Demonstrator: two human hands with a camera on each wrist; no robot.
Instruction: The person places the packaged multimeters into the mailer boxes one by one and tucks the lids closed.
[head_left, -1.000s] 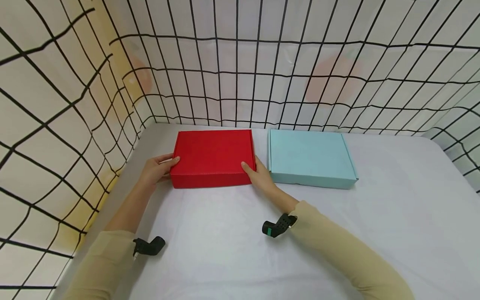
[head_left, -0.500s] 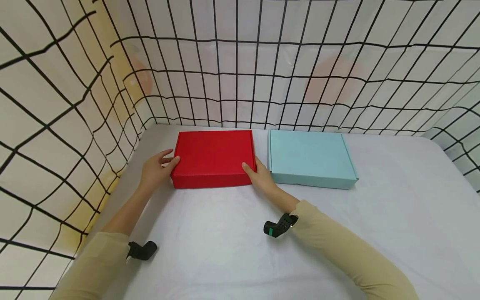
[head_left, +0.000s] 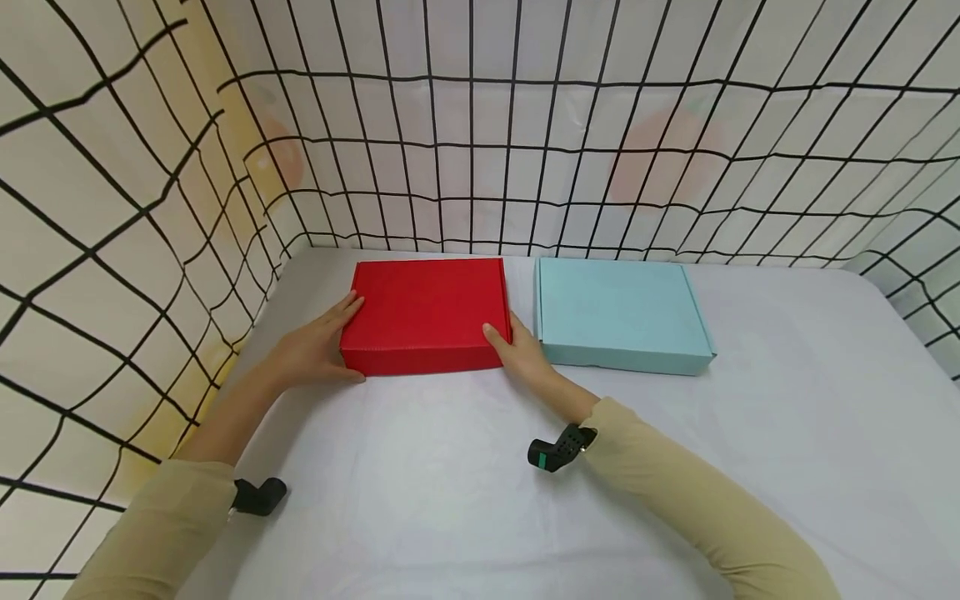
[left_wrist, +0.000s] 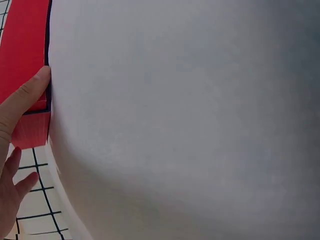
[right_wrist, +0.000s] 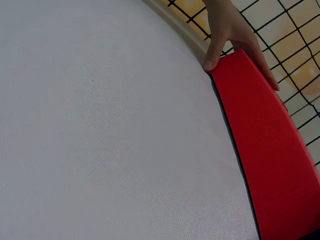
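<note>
A flat red cardboard box (head_left: 423,304) lies closed on the white-covered table. At its left front corner is my left hand (head_left: 311,352), fingers stretched along the left side and top edge, thumb out at the bottom of the front face. The right wrist view shows this left hand (right_wrist: 231,31) spread around the end of the red box (right_wrist: 265,145). In the left wrist view the thumb (left_wrist: 30,92) rests near the box's edge. My right hand (head_left: 525,354) grips the right front corner, thumb on top and fingers down the right side, partly hidden.
A light blue box (head_left: 622,308) lies just right of the red one, a narrow gap between them. Black wire mesh (head_left: 487,175) stands along the back and left of the white table (head_left: 450,500). Each sleeve carries a black wrist camera (head_left: 557,450).
My left hand has loosened from the box's left side and spread out, its thumb moving from the top to the lower front corner. The right hand and both boxes stay put.
</note>
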